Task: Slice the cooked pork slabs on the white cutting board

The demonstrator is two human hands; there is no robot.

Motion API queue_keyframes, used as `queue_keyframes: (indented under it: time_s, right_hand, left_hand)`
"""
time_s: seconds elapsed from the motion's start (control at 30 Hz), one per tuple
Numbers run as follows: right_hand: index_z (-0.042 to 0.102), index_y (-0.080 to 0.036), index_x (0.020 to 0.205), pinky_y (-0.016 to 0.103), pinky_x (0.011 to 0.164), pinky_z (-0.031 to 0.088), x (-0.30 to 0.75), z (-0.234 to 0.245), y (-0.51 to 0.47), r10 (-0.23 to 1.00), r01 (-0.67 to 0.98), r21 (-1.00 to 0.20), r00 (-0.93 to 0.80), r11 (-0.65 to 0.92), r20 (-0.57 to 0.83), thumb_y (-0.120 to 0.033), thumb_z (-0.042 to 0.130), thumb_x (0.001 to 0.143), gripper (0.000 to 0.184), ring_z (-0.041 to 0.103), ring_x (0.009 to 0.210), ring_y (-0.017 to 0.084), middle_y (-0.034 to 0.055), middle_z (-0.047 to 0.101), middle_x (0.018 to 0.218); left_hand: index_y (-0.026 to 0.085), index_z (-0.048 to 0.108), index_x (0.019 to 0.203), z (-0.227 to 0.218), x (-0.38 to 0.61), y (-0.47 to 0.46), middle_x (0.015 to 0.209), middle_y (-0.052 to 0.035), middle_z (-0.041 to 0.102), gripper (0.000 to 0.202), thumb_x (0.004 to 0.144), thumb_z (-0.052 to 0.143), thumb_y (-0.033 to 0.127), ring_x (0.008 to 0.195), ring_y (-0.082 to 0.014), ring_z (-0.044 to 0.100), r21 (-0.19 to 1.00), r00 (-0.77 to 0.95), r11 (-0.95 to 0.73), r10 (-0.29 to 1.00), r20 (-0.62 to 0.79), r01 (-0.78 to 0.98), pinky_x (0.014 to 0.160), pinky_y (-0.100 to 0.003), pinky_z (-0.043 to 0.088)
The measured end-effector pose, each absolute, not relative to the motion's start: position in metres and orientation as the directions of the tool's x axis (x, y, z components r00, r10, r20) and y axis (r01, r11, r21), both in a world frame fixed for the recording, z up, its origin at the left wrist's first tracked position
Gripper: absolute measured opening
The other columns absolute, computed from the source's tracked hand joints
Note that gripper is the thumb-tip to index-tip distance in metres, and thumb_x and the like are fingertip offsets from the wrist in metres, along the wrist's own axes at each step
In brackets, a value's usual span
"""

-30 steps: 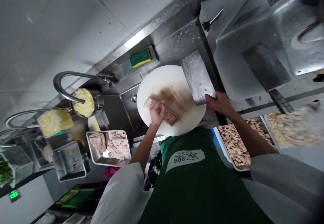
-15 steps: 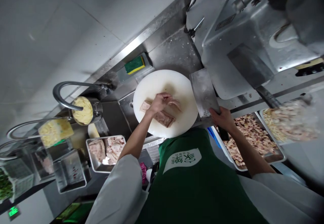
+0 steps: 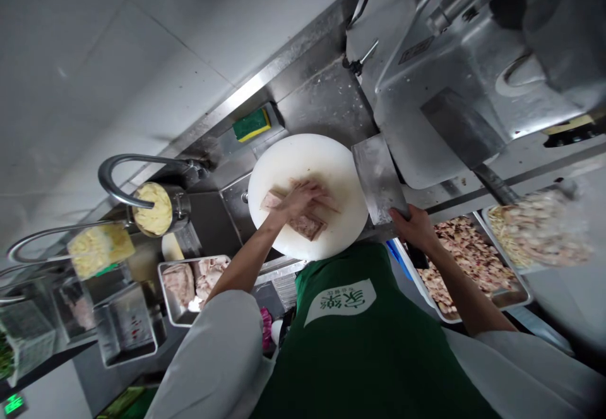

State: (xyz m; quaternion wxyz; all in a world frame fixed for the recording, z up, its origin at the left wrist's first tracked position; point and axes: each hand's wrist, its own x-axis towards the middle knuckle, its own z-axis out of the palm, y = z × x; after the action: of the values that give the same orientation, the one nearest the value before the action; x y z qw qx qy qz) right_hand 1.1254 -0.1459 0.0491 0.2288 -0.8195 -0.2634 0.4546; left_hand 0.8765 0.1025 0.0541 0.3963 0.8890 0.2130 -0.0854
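A round white cutting board [image 3: 307,157] lies on the steel counter with slabs of cooked meat [image 3: 305,223] on it. My left hand [image 3: 303,197] rests flat on the meat with its fingers stretched out. My right hand [image 3: 414,226] grips the handle of a wide steel cleaver [image 3: 379,179], whose blade lies over the board's right edge, apart from the meat.
A steel tray of meat slabs [image 3: 176,302] sits left of me, a tray of chopped meat [image 3: 473,267] to my right. A steel machine [image 3: 473,84] stands behind the cleaver. A faucet [image 3: 123,166], a pot of yellow shreds [image 3: 154,209], clear containers and a sponge [image 3: 250,123] are at the left.
My left hand moved from the near edge of the meat onto its top and flattened out. The cleaver shifted from over the board toward its right edge.
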Motion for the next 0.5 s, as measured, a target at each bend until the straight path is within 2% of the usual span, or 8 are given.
queue_keyframes:
  time_s: [0.07,0.13,0.23,0.33,0.43,0.5]
  right_hand:
    - [0.046,-0.024,0.068,0.026,0.051,0.036,1.125,0.048,-0.147,0.642,0.216,-0.621,0.443,-0.754,-0.625,-0.058,0.052,0.079,0.037,0.052,0.053,0.016,-0.0008,0.052,0.048]
    - [0.047,-0.023,0.068,0.026,0.051,0.036,1.125,0.047,-0.147,0.638,0.213,-0.619,0.449,-0.756,-0.625,-0.057,0.052,0.079,0.036,0.052,0.053,0.016,-0.0009,0.052,0.049]
    - [0.048,-0.023,0.068,0.026,0.051,0.036,1.125,0.046,-0.148,0.631,0.206,-0.616,0.457,-0.761,-0.627,-0.058,0.053,0.079,0.037,0.051,0.053,0.015,-0.0013,0.051,0.048]
    - [0.05,-0.022,0.07,0.026,0.052,0.035,1.126,0.047,-0.149,0.635,0.206,-0.621,0.459,-0.757,-0.622,-0.058,0.052,0.081,0.037,0.051,0.054,0.016,-0.0006,0.052,0.049]
    - [0.055,-0.02,0.076,0.027,0.055,0.036,1.127,0.054,-0.151,0.649,0.307,-0.584,0.499,-0.752,-0.574,-0.055,0.05,0.084,0.036,0.055,0.061,0.018,0.0037,0.06,0.06]
    - [0.059,-0.019,0.084,0.027,0.056,0.034,1.125,0.064,-0.151,0.66,0.432,-0.499,0.525,-0.751,-0.538,-0.051,0.047,0.089,0.035,0.057,0.064,0.019,0.0069,0.064,0.067]
  left_hand:
    - [0.024,0.072,0.113,0.055,0.875,0.102,0.112,-0.0074,0.071,0.027,0.091,0.056,0.027,0.109,-0.0234,0.062,0.709,0.897,-0.551,0.309,-0.316,0.44,0.103,-0.042,0.047]
    - [0.022,0.073,0.107,0.054,0.877,0.101,0.104,-0.0079,0.072,0.025,0.092,0.055,0.03,0.103,-0.0237,0.064,0.747,0.873,-0.467,0.362,-0.327,0.474,0.098,-0.043,0.049]
    - [0.018,0.074,0.101,0.051,0.887,0.103,0.095,-0.0078,0.073,0.027,0.09,0.06,0.038,0.087,-0.0216,0.067,0.806,0.79,-0.24,0.474,-0.389,0.541,0.083,-0.038,0.054]
    - [0.015,0.072,0.098,0.046,0.901,0.106,0.087,-0.0061,0.072,0.034,0.086,0.066,0.046,0.077,-0.0179,0.067,0.86,0.733,0.023,0.513,-0.448,0.51,0.071,-0.031,0.054]
    - [0.015,0.068,0.101,0.039,0.911,0.109,0.085,-0.0049,0.072,0.037,0.081,0.072,0.047,0.067,-0.0137,0.065,0.872,0.676,0.164,0.572,-0.465,0.461,0.061,-0.027,0.052]
    - [0.016,0.065,0.103,0.034,0.909,0.109,0.079,-0.0031,0.071,0.038,0.08,0.073,0.046,0.059,-0.012,0.062,0.853,0.607,0.165,0.637,-0.475,0.495,0.055,-0.025,0.05]
